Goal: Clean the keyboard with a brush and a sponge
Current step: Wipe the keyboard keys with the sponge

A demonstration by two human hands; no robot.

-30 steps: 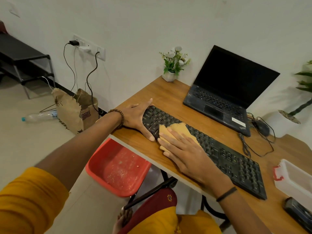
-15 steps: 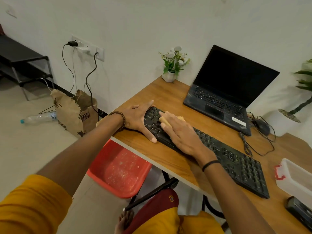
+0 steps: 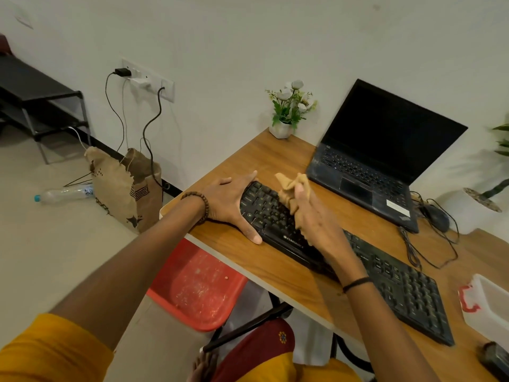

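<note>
Black Zebronics keyboard point(image 3: 399, 288) lies diagonally on wooden desk point(image 3: 261, 161), near the open laptop point(image 3: 371, 150). The left hand point(image 3: 228, 205) is flat with fingers spread, braced against the keyboard's left end, thumb along the front edge. The right hand point(image 3: 316, 221) has its fingers curled round the tan sponge point(image 3: 289, 188), which is thin and crumpled into folds, above the left-side keys. Contact with the keys cannot be told.

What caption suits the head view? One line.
Left hand braces the black keyboard while the right hand holds a bunched tan cloth over its keys.
</note>
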